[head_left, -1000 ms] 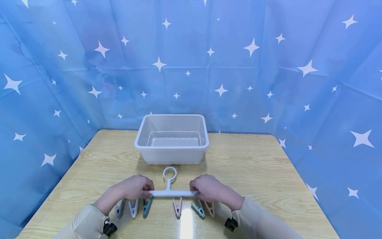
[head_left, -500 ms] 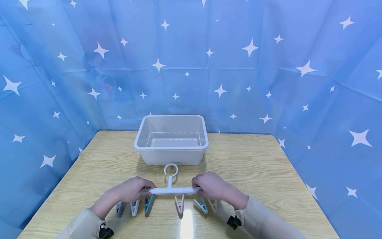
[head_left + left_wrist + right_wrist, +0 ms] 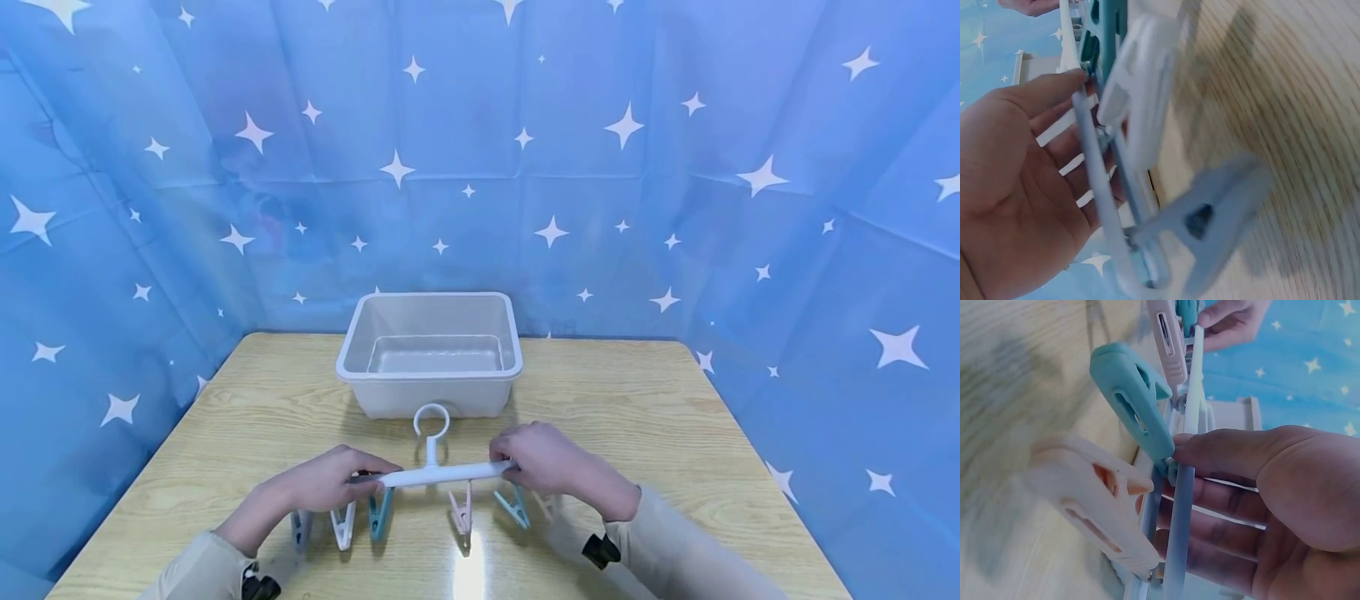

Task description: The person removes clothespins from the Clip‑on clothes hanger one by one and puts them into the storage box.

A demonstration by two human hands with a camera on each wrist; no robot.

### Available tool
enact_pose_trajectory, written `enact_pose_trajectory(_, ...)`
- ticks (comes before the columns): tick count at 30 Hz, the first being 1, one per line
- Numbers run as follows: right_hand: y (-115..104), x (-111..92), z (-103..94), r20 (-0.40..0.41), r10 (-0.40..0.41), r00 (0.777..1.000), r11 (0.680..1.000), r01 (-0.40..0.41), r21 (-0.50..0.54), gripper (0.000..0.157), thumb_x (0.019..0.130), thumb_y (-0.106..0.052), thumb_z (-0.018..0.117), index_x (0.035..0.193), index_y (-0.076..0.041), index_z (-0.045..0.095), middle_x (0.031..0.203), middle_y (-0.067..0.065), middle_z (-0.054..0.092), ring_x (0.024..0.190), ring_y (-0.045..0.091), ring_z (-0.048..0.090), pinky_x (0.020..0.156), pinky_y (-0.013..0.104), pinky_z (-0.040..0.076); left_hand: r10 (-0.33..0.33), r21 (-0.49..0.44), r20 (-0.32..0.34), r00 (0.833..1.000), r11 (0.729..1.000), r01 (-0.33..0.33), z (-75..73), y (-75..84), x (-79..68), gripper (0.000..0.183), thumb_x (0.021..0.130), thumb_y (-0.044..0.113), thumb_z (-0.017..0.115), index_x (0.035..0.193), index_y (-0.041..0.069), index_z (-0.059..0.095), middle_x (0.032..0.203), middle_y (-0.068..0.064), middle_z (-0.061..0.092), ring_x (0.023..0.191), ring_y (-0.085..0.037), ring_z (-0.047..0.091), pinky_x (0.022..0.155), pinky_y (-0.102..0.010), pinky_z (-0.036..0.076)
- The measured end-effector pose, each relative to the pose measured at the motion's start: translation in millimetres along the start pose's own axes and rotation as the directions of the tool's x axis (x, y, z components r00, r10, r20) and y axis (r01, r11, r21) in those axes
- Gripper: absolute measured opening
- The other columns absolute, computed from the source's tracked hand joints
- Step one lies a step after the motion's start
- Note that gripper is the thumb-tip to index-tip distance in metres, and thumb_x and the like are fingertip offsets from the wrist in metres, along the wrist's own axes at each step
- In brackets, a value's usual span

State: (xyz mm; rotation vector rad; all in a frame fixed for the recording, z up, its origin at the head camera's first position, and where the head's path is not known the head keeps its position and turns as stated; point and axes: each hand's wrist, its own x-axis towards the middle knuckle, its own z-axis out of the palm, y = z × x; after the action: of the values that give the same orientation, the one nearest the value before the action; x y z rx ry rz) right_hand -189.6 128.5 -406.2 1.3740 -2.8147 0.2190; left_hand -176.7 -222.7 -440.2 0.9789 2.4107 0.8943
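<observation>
A white clip hanger (image 3: 442, 475) with a round hook is held between both hands in the head view, its right end a little higher. My left hand (image 3: 330, 479) grips the bar's left part, thumb on the near side and fingers behind it. Toward the other end my right hand (image 3: 547, 458) pinches the bar between thumb and fingers. Several clothespins hang from it: a teal one (image 3: 380, 512), a white one (image 3: 1141, 87) and a grey-blue one (image 3: 1216, 219) on the left; a pink one (image 3: 461, 508), a mint one (image 3: 1132, 400) and a peach one (image 3: 1094, 500) on the right.
A light grey plastic bin (image 3: 431, 396) stands behind the hanger on the wooden table (image 3: 622, 400). A blue curtain (image 3: 465, 150) with white stars hangs around the table's back and sides. Light glares on the table's near part.
The hanger has risen and shifted slightly right with both hands on it. Its right end has tilted upward, and the clothespins swing beneath it.
</observation>
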Motion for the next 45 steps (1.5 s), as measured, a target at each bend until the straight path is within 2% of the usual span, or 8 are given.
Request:
enact_pose_trajectory(5,4,-3,-7.7,-0.028,0.001,1.0,1.0,-0.001,-0.012,0.009,0.084,-0.017,0.078,0.085,-0.018,0.069,0.079,-0.008,0.067,0.064,0.001,0.053,0.06,0.023,0.047,0.066,-0.018,-0.023,0.998,0.998,-0.066,0.1,0.0,-0.9,0.037,0.104,0.027,0.055,0.138,0.016,0.061,0.103,0.005,0.07,0.068,0.004,0.053,0.063,-0.02,0.048)
enact_pose_trajectory(13,9,-6,-17.3,-0.072,0.015,0.997,0.999,-0.018,-0.047,0.01,0.085,-0.016,0.077,0.092,-0.018,0.071,0.086,-0.007,0.07,0.067,0.005,0.058,0.058,0.024,0.048,0.098,-0.054,-0.061,0.993,0.993,-0.101,2.0,-0.1,-0.4,0.038,0.104,0.03,0.055,0.141,0.022,0.059,0.088,0.004,0.067,0.066,0.002,0.059,0.058,-0.022,0.051)
enact_pose_trajectory(21,15,-8,-27.2,-0.086,0.034,0.996,0.999,-0.036,-0.022,0.015,0.085,-0.016,0.078,0.099,-0.018,0.072,0.091,-0.006,0.071,0.07,0.005,0.06,0.059,0.022,0.047,0.152,-0.03,-0.109,0.982,0.987,-0.156,0.9,8.3,0.2,0.038,0.103,0.03,0.056,0.14,0.023,0.059,0.081,-0.002,0.066,0.057,0.007,0.042,0.052,-0.016,0.041)
enact_pose_trajectory(28,18,-9,-36.0,-0.134,0.035,0.99,0.999,-0.036,-0.008,0.014,0.087,-0.016,0.077,0.1,-0.018,0.073,0.088,-0.006,0.069,0.07,0.004,0.059,0.065,0.026,0.05,0.14,-0.01,-0.165,0.976,0.99,-0.144,-3.1,14.6,-1.8,0.037,0.102,0.031,0.057,0.139,0.024,0.06,0.087,0.009,0.068,0.061,0.006,0.047,0.054,-0.018,0.043)
enact_pose_trajectory(32,20,-9,-44.5,-0.177,0.053,0.983,0.998,-0.058,-0.025,0.014,0.087,-0.021,0.078,0.1,-0.019,0.071,0.088,-0.008,0.068,0.071,0.006,0.06,0.068,0.029,0.05,0.138,0.012,-0.205,0.969,0.99,-0.139,-5.9,16.5,-3.0,0.037,0.103,0.031,0.056,0.139,0.027,0.06,0.081,0.014,0.064,0.059,0.007,0.045,0.052,-0.017,0.042)
enact_pose_trajectory(36,22,-9,-53.1,-0.202,0.107,0.973,0.994,-0.112,-0.012,0.018,0.088,-0.026,0.077,0.103,-0.019,0.07,0.089,-0.008,0.068,0.072,0.007,0.06,0.067,0.028,0.049,0.126,0.002,-0.23,0.965,0.992,-0.129,-8.6,18.1,-3.7,0.035,0.103,0.031,0.056,0.138,0.028,0.061,0.078,0.013,0.063,0.056,0.006,0.042,0.05,-0.018,0.041)
enact_pose_trajectory(40,24,-10,-60.3,-0.21,0.156,0.965,0.988,-0.154,0.024,0.021,0.089,-0.027,0.076,0.107,-0.018,0.071,0.092,-0.007,0.068,0.076,0.01,0.061,0.069,0.029,0.048,0.117,0.009,-0.255,0.96,0.993,-0.119,-10.1,17.8,-4.1,0.037,0.102,0.032,0.057,0.139,0.03,0.059,0.082,0.011,0.066,0.059,0.004,0.046,0.051,-0.019,0.043)
enact_pose_trajectory(45,28,-11,-65.0,-0.237,0.187,0.953,0.982,-0.186,0.03,0.026,0.09,-0.027,0.075,0.112,-0.015,0.07,0.105,0.0,0.071,0.085,0.016,0.064,0.073,0.034,0.051,0.136,0.025,-0.294,0.946,0.991,-0.134,-10.9,15.6,-4.5,0.038,0.102,0.031,0.058,0.14,0.03,0.058,0.087,0.011,0.067,0.061,0.003,0.048,0.053,-0.02,0.045)
